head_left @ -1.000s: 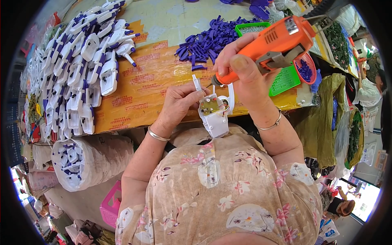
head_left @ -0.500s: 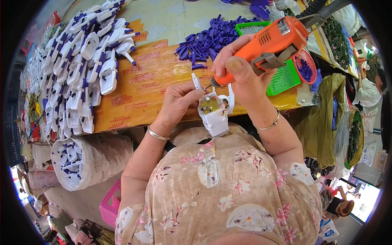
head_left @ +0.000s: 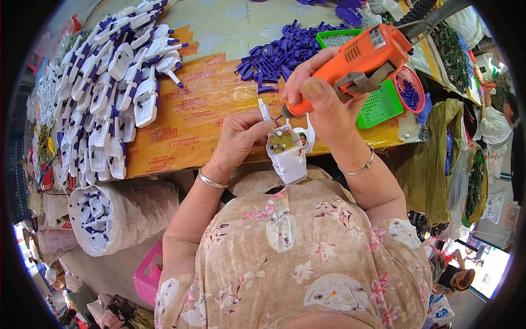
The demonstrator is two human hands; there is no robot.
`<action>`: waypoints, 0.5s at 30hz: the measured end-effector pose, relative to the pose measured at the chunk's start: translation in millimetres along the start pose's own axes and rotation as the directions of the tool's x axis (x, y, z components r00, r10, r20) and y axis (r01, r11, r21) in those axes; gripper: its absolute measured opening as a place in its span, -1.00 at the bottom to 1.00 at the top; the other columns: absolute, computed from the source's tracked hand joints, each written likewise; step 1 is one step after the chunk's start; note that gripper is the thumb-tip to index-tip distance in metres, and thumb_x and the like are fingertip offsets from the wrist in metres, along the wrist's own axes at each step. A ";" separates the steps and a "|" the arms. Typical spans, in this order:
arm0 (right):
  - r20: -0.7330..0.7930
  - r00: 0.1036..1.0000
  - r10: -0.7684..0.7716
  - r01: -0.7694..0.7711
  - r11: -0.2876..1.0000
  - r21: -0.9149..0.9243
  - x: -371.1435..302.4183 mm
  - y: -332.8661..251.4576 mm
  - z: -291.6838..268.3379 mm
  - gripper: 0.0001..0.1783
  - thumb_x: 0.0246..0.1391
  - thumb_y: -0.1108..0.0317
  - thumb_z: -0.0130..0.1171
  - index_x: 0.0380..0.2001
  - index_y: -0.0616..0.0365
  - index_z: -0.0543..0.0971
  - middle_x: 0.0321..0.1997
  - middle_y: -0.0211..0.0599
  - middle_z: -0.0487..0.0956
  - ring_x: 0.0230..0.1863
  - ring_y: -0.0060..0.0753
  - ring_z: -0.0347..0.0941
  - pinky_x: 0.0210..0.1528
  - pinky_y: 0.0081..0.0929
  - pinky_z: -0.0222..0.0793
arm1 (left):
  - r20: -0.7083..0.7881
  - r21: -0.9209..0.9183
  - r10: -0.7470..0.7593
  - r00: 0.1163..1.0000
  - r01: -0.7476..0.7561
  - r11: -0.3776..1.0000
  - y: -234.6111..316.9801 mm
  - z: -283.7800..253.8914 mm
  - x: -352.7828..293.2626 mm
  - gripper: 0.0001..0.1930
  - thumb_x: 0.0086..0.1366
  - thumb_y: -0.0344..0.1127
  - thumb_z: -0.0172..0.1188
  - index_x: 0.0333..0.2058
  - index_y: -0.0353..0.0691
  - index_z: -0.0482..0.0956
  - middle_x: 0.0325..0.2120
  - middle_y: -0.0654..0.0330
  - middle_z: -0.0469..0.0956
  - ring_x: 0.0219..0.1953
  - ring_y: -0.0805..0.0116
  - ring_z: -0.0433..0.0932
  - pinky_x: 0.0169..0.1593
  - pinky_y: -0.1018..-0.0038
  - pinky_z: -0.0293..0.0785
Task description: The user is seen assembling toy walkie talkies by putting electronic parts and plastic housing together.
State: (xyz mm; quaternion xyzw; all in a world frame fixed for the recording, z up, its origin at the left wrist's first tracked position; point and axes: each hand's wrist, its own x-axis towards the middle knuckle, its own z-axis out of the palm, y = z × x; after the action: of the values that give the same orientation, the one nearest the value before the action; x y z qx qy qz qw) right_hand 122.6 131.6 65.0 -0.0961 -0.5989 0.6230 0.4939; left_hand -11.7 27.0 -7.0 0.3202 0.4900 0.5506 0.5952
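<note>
Shifted slightly left at its rear since a second ago, the driver (head_left: 356,60) points its bit at the white housing (head_left: 289,163), contact unclear. From the left, white units (head_left: 101,93) cover the table (head_left: 219,41), then the left hand (head_left: 241,134) has fingers clamped on the housing near the table's front edge. Purple parts (head_left: 274,57) lie beyond, then come the right hand (head_left: 334,115), fingers wrapped round the driver, and a green basket (head_left: 379,105).

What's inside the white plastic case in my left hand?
Inside the white case, a flat circuit board shows, with thin wires by its right side. The board covers whatever lies beneath it, so that can't be seen.
</note>
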 end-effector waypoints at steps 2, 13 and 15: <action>0.006 1.000 0.020 -0.020 1.000 -0.009 -0.4 -1.6 0.8 -0.66 0.00 0.32 0.25 -0.35 0.20 0.29 -0.55 -0.27 0.43 -0.56 -0.44 0.39 -0.40 -0.38 0.39 | -0.001 0.000 -0.004 1.000 0.004 1.000 1.8 0.5 -0.7 -0.82 0.24 -0.33 0.13 -0.29 -0.31 0.63 -0.48 0.30 0.57 -0.49 0.64 0.48 -0.42 0.67 0.43; -0.044 0.997 -0.058 0.059 0.998 0.015 2.2 -1.6 -1.7 -0.72 -0.08 0.42 0.28 -0.38 0.24 0.37 -0.56 -0.36 0.45 -0.59 -0.58 0.36 -0.50 -0.55 0.35 | 0.007 0.009 -0.064 0.998 0.064 0.998 3.8 -0.4 -2.6 -0.80 0.24 -0.33 0.12 -0.28 -0.33 0.62 -0.48 0.30 0.57 -0.49 0.63 0.48 -0.41 0.66 0.44; -0.060 0.995 -0.084 0.085 0.996 0.018 2.1 -2.0 -1.5 -0.74 -0.16 0.59 0.31 -0.38 0.26 0.44 -0.53 -0.44 0.48 -0.61 -0.71 0.34 -0.59 -0.71 0.28 | 0.010 0.003 -0.072 0.997 0.072 0.997 2.6 -1.9 -0.2 -0.80 0.24 -0.33 0.12 -0.29 -0.34 0.62 -0.48 0.30 0.57 -0.49 0.63 0.48 -0.41 0.66 0.44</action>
State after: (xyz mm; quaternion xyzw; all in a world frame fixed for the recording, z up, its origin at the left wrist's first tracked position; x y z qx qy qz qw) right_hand 123.6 133.7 67.2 -0.0841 -0.5809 0.6047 0.5384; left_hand -14.3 27.0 -5.2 0.3059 0.4990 0.5263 0.6168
